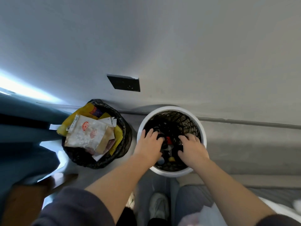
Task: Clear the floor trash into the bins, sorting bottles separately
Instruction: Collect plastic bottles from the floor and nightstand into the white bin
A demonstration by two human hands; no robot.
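While the black-lined round bin (91,159) heaped with paper and foil wrappers stands at the left, both hands press into the white-rimmed round bin (202,128) beside it. The left hand (149,146) has its fingers curled on a dark bottle (160,137); the right hand (193,148) spreads its fingers flat over the bottles beneath. Both bins sit on grey floor (244,144) against a pale wall (195,54).

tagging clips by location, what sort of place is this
Probably an indoor room corner, home or office: a plain grey wall with a dark wall socket, a white round bin and a black-bagged bin of wrappers on the floor.
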